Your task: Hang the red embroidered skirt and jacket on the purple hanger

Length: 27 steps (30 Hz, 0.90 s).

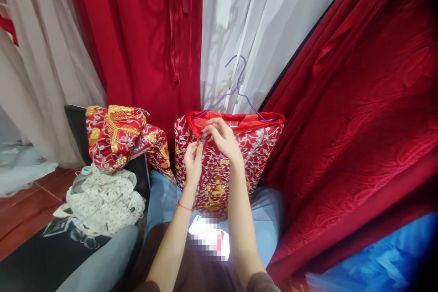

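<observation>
The red garment rests between the person's knees, a purple hanger in its top opening. The left hand pinches its edge there; the right hand is bent over the same spot, its grip unclear. A lit phone lies on the lap; patterned cloth is bunched to the left

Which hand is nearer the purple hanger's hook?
Right. The right hand is below and slightly left of the purple hanger's hook; the left hand is lower and farther left.
</observation>
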Available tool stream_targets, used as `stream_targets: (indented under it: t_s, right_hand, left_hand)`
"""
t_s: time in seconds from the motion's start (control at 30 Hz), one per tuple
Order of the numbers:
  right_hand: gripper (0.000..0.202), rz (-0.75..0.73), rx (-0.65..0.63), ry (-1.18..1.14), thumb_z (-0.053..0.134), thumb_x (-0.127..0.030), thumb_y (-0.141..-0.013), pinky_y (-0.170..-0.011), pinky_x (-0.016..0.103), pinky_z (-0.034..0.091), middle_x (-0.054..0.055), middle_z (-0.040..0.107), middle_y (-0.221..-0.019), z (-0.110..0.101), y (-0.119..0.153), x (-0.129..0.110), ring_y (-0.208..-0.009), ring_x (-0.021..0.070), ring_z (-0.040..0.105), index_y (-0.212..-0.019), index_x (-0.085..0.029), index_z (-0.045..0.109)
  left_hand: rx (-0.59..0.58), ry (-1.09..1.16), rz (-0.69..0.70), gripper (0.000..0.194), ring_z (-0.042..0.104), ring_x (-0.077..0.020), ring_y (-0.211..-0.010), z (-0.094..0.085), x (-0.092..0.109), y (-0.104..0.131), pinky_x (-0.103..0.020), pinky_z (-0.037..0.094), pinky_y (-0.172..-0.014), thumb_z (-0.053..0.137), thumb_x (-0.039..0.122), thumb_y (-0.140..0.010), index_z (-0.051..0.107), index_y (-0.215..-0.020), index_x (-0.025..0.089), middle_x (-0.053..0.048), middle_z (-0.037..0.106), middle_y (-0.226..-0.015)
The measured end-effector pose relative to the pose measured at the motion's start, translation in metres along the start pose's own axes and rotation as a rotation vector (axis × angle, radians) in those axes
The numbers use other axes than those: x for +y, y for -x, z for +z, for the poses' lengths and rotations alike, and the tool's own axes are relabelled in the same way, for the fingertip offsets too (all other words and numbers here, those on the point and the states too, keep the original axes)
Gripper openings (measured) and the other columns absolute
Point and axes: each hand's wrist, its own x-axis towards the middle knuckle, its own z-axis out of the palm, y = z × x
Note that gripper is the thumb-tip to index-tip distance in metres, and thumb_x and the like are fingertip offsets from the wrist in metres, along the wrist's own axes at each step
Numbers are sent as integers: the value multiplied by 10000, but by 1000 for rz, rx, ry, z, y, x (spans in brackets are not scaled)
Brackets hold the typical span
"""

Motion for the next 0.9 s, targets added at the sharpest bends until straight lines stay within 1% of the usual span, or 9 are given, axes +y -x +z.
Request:
stream_targets:
  t_s: [0.17, 0.33, 0.4, 0.5, 0.57, 0.63, 0.73, 0.83, 0.9]
  right_hand:
    - [157, -3, -106, 426, 400, -129, -866, -693, 263, 466, 2, 642, -732, 4, -7, 2, -677, 149, 607, -889, -212, 532]
    - [169, 37, -237, 856, 512, -115, -817, -652, 286, 436, 52, 667, -694, 11, -4, -15, -659, 187, 615, -702, -213, 589]
    - [176, 10, -266, 944, 589, -112, -769, -639, 282, 439, 56, 653, -635, 13, -9, -18, -651, 191, 624, -623, -210, 598]
    - [238, 33, -448, 881, 690, -70, -657, -539, 250, 428, 18, 585, -481, 12, -25, -13, -520, 158, 588, -495, -208, 583]
    - [272, 170, -615, 716, 699, -48, -630, -440, 230, 400, -7, 541, -401, 9, -37, -9, -398, 130, 532, -444, -203, 576]
    - [260, 297, -670, 500, 688, -58, -650, -377, 214, 386, -17, 547, -390, 4, -46, -6, -335, 116, 508, -451, -193, 590]
    - [181, 286, -537, 243, 669, -124, -715, -395, 213, 444, -5, 629, -505, -3, -45, -10, -400, 123, 576, -552, -179, 615]
    - [86, 89, -337, 206, 597, -174, -801, -533, 245, 522, 2, 683, -652, -11, -26, -23, -555, 138, 644, -725, -181, 638]
    - [100, -50, -144, 282, 545, -198, -848, -655, 273, 539, 6, 701, -737, -15, -5, -30, -666, 147, 664, -824, -195, 642]
  left_hand:
    - [-1, 58, -34, 345, 469, -65, -574, -1, 6, 6, -189, 398, -551, 687, 508, -817, 561, -926, 206, 38, 548, -720]
    - [14, 41, -35, 336, 461, -69, -577, -1, 10, 6, -194, 386, -542, 680, 506, -819, 548, -906, 209, 28, 553, -738]
    - [24, 28, -34, 336, 476, -74, -586, -2, 11, 6, -198, 387, -543, 674, 510, -821, 548, -908, 210, 18, 571, -751]
    - [17, 61, -58, 350, 443, -64, -540, -1, 12, 8, -196, 347, -504, 685, 515, -809, 551, -911, 209, 28, 570, -718]
    - [-4, 108, -82, 359, 400, -51, -506, 0, 13, 9, -189, 302, -473, 707, 508, -795, 555, -918, 207, 43, 548, -681]
    - [-22, 141, -89, 361, 373, -43, -495, 2, 15, 10, -186, 267, -456, 720, 500, -789, 564, -924, 204, 52, 528, -660]
    - [-22, 150, -86, 375, 366, -41, -500, 1, 15, 9, -192, 246, -448, 733, 503, -777, 589, -940, 198, 46, 540, -672]
    - [-12, 146, -112, 400, 361, -38, -492, -1, 14, 9, -200, 219, -431, 749, 512, -753, 612, -945, 190, 37, 563, -688]
    - [-14, 147, -132, 398, 371, -34, -491, -1, 13, 9, -199, 207, -424, 751, 513, -749, 622, -937, 187, 33, 575, -696]
